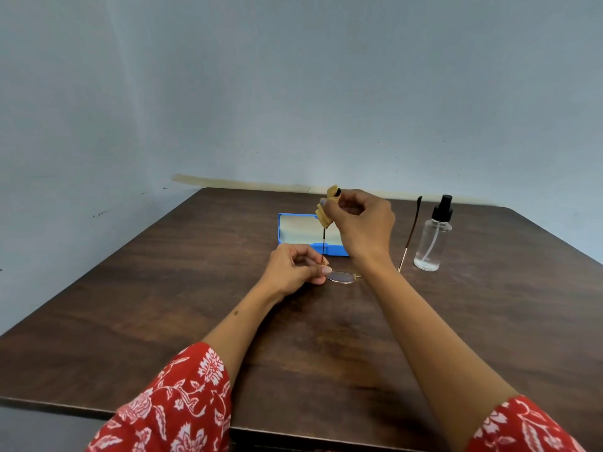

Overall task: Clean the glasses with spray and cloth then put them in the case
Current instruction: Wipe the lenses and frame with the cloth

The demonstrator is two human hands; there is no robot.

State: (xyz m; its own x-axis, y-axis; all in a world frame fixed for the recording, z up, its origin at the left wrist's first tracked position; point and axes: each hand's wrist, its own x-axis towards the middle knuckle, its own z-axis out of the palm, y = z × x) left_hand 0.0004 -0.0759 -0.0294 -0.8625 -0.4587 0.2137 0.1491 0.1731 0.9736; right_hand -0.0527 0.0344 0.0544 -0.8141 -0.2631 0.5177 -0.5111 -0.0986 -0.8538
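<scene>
Dark table [163, 305]: unlabelled spray bottle [432, 238], blue case [329, 249], no readable writing.

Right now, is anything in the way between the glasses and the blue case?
Nothing lies on the table between the glasses and the open blue case. But the cloth in the right hand hangs over the case, and the left hand holds the frame.

No text, label, brand, number or sign could be read anywhere in the frame. The clear spray bottle [432, 241] at the right and the blue case [295, 234] at centre appeared unmarked, though small print may have escaped this view.
</scene>
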